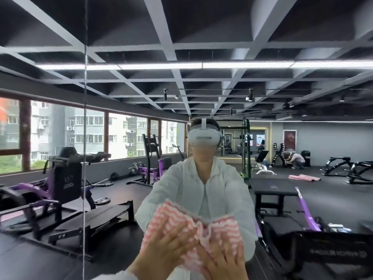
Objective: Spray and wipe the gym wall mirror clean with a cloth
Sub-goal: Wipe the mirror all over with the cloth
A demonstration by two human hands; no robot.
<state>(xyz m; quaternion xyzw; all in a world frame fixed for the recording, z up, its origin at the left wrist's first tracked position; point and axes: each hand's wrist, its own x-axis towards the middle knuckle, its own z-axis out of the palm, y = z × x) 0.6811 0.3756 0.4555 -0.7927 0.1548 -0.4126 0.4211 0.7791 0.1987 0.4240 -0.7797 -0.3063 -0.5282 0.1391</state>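
Note:
The wall mirror (262,138) fills the head view and reflects the gym and a person in a white jacket with a headset. A pink-and-white striped cloth (193,225) is spread flat against the glass low in the middle. My left hand (167,247) presses its left part with fingers spread and straight. My right hand (224,263) presses its lower right part, fingers straight too. No spray bottle is in view.
A vertical seam (84,118) between mirror panels runs down the left side. The reflection shows purple weight machines, benches, windows on the left, a black floor and a crouching person far right.

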